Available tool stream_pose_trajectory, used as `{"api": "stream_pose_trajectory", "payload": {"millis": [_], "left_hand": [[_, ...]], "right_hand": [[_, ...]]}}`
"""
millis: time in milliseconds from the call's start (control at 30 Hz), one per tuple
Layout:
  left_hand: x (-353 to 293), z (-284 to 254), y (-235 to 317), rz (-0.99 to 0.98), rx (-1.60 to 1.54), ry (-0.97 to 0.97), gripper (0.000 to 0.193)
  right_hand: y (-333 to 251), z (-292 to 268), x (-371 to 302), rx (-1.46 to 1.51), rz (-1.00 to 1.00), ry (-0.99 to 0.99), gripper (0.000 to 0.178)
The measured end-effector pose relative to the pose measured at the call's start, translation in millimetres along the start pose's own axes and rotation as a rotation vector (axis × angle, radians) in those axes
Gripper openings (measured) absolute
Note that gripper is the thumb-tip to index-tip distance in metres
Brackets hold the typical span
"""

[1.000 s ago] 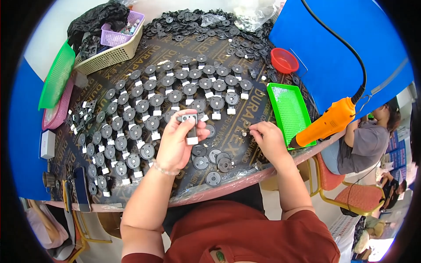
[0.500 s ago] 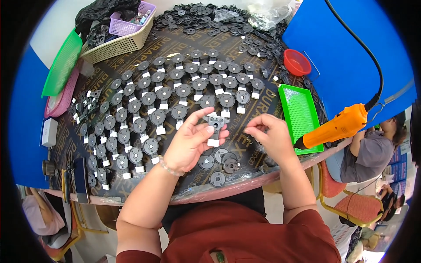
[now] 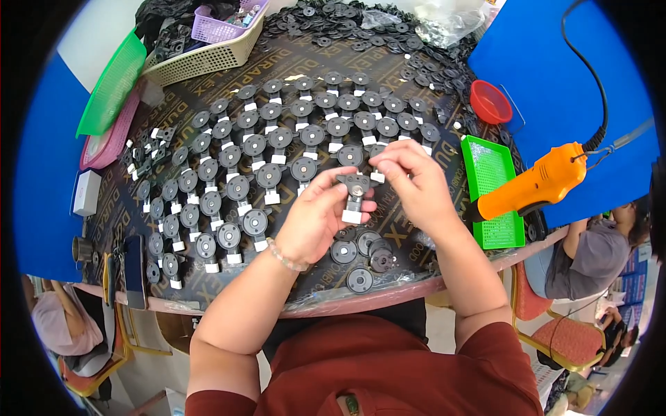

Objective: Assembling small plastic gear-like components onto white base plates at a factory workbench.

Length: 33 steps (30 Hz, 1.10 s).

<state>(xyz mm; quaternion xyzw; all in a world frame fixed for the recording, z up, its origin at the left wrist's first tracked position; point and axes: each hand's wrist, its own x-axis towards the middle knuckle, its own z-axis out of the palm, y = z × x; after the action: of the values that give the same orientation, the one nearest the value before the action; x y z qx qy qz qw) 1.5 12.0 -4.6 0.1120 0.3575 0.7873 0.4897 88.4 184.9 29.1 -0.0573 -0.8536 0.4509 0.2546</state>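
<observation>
My left hand (image 3: 313,220) grips a black plastic bracket (image 3: 354,202) with a white block at its lower end. A small shiny round piece sits in the middle of the bracket. Just to the right, my right hand (image 3: 415,182) is raised with thumb and fingertips pinched together; anything between them is too small to make out. Below the bracket, several loose black discs (image 3: 360,279) lie near the table edge. Rows of black disc assemblies with white ends, such as one assembly (image 3: 268,177), cover the table beyond my hands.
An orange power screwdriver (image 3: 531,184) hangs on a cable over a green tray (image 3: 514,238) at the right. A red bowl (image 3: 490,102) stands behind it. Piled black discs (image 3: 326,21) lie at the back. Baskets, including a beige basket (image 3: 208,64), stand back left; a phone (image 3: 135,270) lies front left.
My right hand has moved up and in, closer to the bracket. A shiny piece now shows in the bracket's middle, where a dark hole was. The whole view has shifted slightly.
</observation>
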Motion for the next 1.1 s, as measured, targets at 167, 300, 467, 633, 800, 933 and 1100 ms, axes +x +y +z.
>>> {"api": "stream_pose_trajectory", "payload": {"millis": [167,300,467,633,800,933,1100], "left_hand": [[3,-12,12,0.164,0.099,0.176,0.029],[4,-12,14,0.182,0.077,0.187,0.029],[3,-13,12,0.168,0.165,0.194,0.03],[2,-8,12,0.16,0.182,0.173,0.028],[0,-9,12,0.153,0.049,0.12,0.036],[-1,-1,9,0.098,0.047,0.107,0.035],[-1,-5,-5,0.029,0.032,0.0,0.032]], "right_hand": [[8,0,-15,-0.19,0.052,-0.232,0.011],[15,13,-24,-0.479,-0.059,-0.337,0.016],[17,15,-24,-0.574,-0.169,-0.421,0.013],[12,8,-27,-0.538,-0.194,-0.435,0.013],[3,3,-21,-0.414,-0.039,-0.268,0.045],[-9,1,-18,-0.228,0.009,-0.035,0.046],[-7,12,-21,-0.156,-0.175,-0.028,0.046]]}}
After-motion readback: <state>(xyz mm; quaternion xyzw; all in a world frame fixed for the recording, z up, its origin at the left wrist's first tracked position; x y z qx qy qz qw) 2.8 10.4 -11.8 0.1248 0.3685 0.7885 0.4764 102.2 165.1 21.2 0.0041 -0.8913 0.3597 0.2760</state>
